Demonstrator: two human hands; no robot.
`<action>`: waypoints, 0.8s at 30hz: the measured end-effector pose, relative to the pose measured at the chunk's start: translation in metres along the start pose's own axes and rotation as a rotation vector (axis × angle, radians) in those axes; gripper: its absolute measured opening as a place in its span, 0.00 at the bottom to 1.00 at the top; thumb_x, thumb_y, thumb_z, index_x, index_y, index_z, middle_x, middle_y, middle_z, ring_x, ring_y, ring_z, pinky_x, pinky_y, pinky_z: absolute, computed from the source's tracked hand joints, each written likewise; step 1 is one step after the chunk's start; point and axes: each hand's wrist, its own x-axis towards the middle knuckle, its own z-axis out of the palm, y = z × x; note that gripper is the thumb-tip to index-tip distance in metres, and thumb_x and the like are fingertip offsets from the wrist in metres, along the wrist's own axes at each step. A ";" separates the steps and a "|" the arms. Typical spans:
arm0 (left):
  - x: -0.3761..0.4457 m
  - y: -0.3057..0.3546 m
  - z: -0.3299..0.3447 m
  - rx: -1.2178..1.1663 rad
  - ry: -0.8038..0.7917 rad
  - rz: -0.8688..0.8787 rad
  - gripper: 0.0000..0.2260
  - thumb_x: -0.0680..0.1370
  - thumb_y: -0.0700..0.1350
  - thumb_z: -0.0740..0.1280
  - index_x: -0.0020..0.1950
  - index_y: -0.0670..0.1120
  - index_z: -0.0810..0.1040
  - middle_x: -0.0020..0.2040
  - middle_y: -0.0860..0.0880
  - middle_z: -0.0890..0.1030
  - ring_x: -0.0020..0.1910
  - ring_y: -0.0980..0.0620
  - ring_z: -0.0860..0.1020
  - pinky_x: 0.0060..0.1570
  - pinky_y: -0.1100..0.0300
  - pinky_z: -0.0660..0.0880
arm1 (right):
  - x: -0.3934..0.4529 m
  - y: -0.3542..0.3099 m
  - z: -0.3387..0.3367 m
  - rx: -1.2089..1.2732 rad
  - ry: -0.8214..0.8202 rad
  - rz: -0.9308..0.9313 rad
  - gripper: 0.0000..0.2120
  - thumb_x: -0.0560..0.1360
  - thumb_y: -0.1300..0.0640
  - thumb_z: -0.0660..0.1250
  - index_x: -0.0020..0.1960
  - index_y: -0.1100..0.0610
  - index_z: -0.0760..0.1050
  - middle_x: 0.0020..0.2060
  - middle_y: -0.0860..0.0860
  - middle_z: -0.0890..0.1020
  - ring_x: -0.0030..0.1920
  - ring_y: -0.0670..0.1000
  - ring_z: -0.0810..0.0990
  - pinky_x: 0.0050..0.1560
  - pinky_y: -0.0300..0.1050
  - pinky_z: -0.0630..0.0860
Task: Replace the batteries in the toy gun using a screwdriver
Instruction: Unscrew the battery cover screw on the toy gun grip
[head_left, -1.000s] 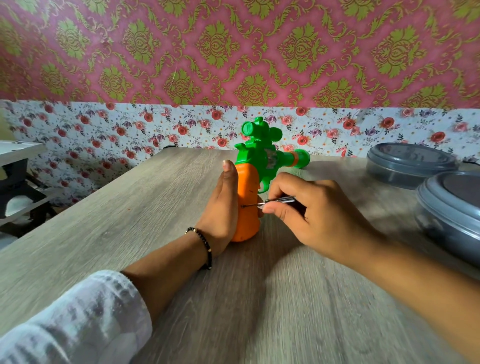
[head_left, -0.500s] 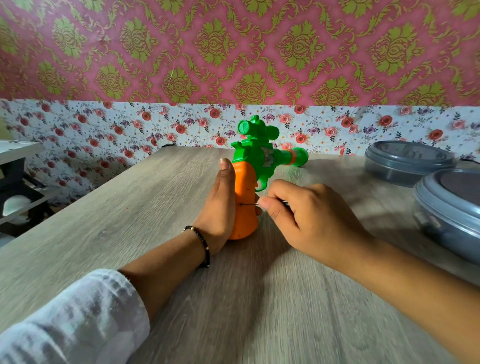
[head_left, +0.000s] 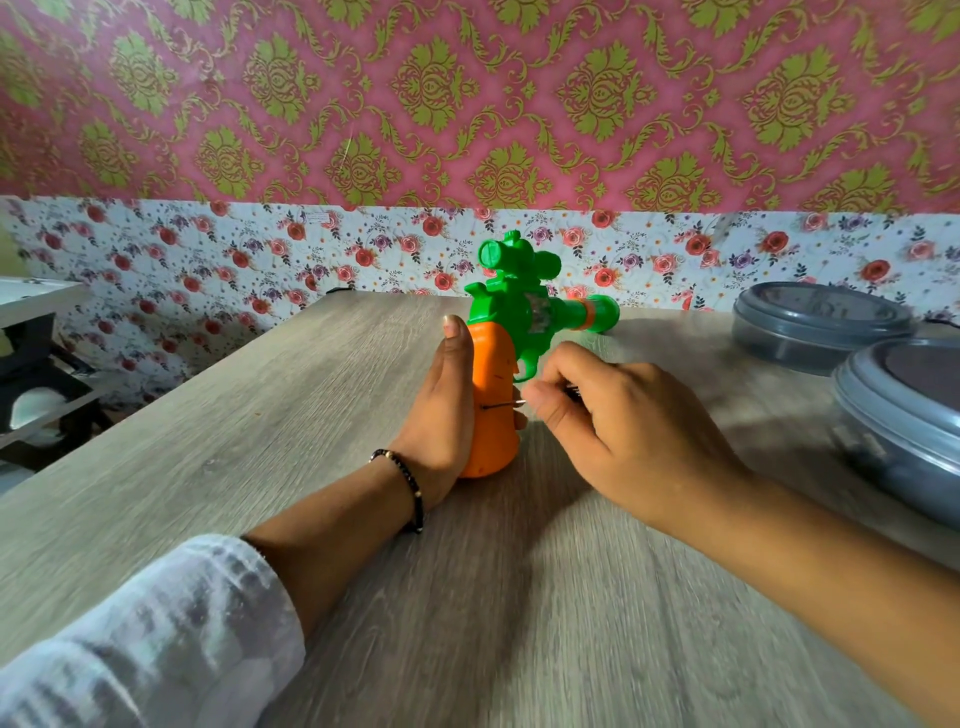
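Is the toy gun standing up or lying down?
Standing up. The toy gun rests on the bottom of its orange grip on the table, barrel sideways, steadied by the left hand.

Since a second ago the right hand (head_left: 618, 415) has closed over the screwdriver (head_left: 501, 406), hiding its shiny handle.

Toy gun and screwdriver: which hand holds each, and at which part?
Left hand holds the toy gun by its orange grip. Right hand pinches the screwdriver at its handle.

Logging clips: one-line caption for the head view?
Left hand steadies toy gun while right hand drives screwdriver into grip.
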 end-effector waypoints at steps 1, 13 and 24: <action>-0.001 0.002 0.001 -0.008 -0.008 -0.004 0.43 0.66 0.74 0.47 0.71 0.48 0.68 0.58 0.37 0.79 0.43 0.43 0.83 0.38 0.55 0.81 | 0.000 0.000 0.000 -0.039 0.008 0.007 0.15 0.76 0.40 0.49 0.38 0.49 0.62 0.22 0.45 0.61 0.23 0.53 0.66 0.25 0.42 0.60; 0.003 -0.002 -0.001 -0.003 0.060 -0.011 0.44 0.67 0.77 0.47 0.70 0.48 0.70 0.58 0.39 0.80 0.55 0.41 0.81 0.53 0.47 0.79 | 0.002 -0.001 -0.001 0.015 -0.001 -0.086 0.08 0.73 0.48 0.62 0.43 0.52 0.70 0.26 0.47 0.74 0.26 0.56 0.71 0.24 0.46 0.68; -0.002 0.004 0.001 0.017 0.014 -0.004 0.43 0.65 0.74 0.47 0.71 0.50 0.68 0.57 0.38 0.80 0.45 0.43 0.83 0.42 0.54 0.81 | -0.003 -0.002 0.003 -0.045 0.028 -0.114 0.11 0.77 0.47 0.52 0.38 0.49 0.59 0.22 0.46 0.59 0.20 0.59 0.67 0.22 0.43 0.59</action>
